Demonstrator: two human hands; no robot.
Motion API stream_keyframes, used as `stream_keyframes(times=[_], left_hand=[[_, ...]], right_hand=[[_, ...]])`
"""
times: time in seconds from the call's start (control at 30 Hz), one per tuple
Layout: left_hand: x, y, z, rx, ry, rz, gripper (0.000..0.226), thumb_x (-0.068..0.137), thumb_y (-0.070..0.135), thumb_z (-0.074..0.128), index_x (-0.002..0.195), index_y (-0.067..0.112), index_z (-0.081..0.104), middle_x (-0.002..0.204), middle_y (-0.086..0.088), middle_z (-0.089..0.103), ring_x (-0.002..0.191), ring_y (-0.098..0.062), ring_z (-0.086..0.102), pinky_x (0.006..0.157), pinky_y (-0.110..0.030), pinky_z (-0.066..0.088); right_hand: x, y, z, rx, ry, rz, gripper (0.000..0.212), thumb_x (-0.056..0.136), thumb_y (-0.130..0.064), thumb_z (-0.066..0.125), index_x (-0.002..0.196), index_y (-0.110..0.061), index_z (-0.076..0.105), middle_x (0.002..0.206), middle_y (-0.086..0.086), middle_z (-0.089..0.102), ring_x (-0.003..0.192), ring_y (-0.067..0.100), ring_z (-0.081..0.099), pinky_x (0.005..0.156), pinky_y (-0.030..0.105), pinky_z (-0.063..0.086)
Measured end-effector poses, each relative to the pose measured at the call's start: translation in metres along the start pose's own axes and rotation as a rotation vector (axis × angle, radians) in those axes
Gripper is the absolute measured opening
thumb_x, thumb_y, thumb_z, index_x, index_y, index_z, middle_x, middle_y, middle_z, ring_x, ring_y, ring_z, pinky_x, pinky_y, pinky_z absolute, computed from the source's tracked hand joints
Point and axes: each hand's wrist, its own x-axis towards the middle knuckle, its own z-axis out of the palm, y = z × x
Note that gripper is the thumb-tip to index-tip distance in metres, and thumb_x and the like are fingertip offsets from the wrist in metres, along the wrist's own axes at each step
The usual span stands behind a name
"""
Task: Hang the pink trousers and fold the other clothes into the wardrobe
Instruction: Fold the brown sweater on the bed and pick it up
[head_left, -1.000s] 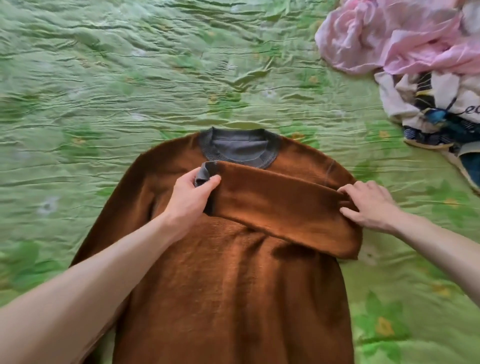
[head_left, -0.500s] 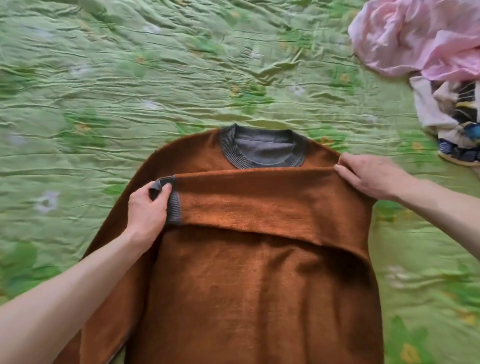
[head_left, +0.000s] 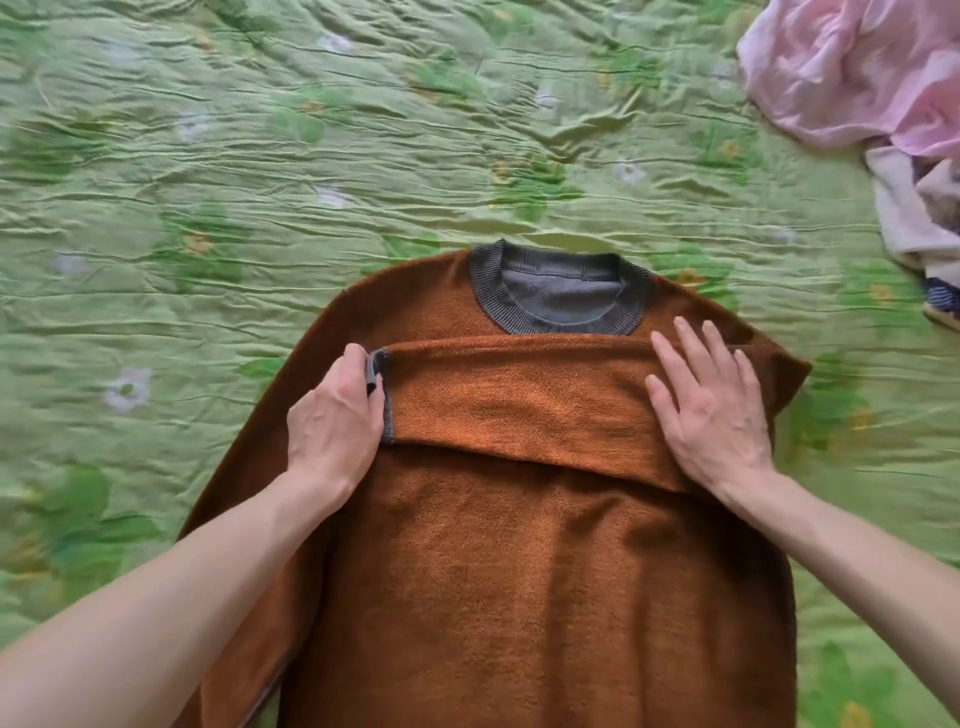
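Spread over the wrinkled green floral bedspread (head_left: 260, 156), the fuzzy brown sweater (head_left: 519, 571) lies flat, one sleeve (head_left: 519, 405) folded across its chest. My left hand (head_left: 335, 431) pinches the grey cuff (head_left: 376, 374); my right hand (head_left: 711, 410) presses flat, fingers spread. Crumpled pink trousers (head_left: 852, 73) sit far right.

The rust-brown fleecy cloth sweater (head_left: 545, 597) is looking soft, napped and matt, its grey ribbed knit collar (head_left: 561, 322) showing fine ridges. The green floral bedspread (head_left: 260, 156) is lying crinkled with a faint satin sheen, and the crumpled pink cloth garment (head_left: 857, 67) is gleaming, thin and smooth.
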Motion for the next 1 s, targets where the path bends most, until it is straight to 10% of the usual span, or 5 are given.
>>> stream_keyframes(times=[0.4, 0.53, 0.7, 1.0], left_hand=[[-0.002, -0.016, -0.005, 0.022, -0.021, 0.02, 0.021, 0.106, 0.037, 0.05, 0.104, 0.017, 0.056, 0.095, -0.001, 0.06, 0.083, -0.029, 0.064, 0.065, -0.038, 0.045], [-0.023, -0.027, -0.014, -0.096, -0.021, 0.031, 0.041, 0.105, 0.033, 0.033, 0.135, 0.017, 0.056, 0.117, -0.005, 0.059, 0.108, -0.028, 0.055, 0.095, -0.048, 0.046], [-0.039, -0.048, -0.024, -0.001, 0.017, -0.432, 0.055, 0.096, 0.024, 0.053, 0.147, 0.009, 0.042, 0.141, -0.017, 0.049, 0.131, -0.037, 0.042, 0.11, -0.053, 0.035], [-0.036, -0.127, -0.077, -0.376, -0.563, -0.47, 0.026, 0.09, 0.05, 0.075, 0.084, 0.025, 0.077, 0.083, 0.004, 0.078, 0.089, -0.019, 0.076, 0.071, -0.029, 0.054]], right_hand=[[-0.015, 0.011, 0.028, 0.154, -0.235, 0.26, 0.083, 0.095, -0.072, 0.013, 0.166, -0.032, -0.004, 0.174, -0.001, -0.009, 0.159, 0.017, -0.012, 0.129, 0.047, -0.003], [-0.019, -0.008, 0.016, 0.15, -0.211, 0.123, 0.074, 0.101, -0.067, 0.015, 0.166, -0.032, 0.003, 0.174, -0.003, -0.006, 0.16, 0.016, -0.009, 0.129, 0.051, 0.001], [-0.009, -0.095, 0.011, 0.111, -0.216, -0.251, 0.068, 0.105, -0.062, 0.011, 0.166, -0.033, 0.01, 0.174, -0.003, 0.001, 0.161, 0.017, -0.006, 0.128, 0.054, 0.01], [0.035, -0.27, 0.014, 0.122, -0.348, -0.583, 0.063, 0.107, -0.063, 0.018, 0.163, -0.046, -0.005, 0.174, -0.01, -0.006, 0.16, 0.017, -0.012, 0.129, 0.053, 0.005]])
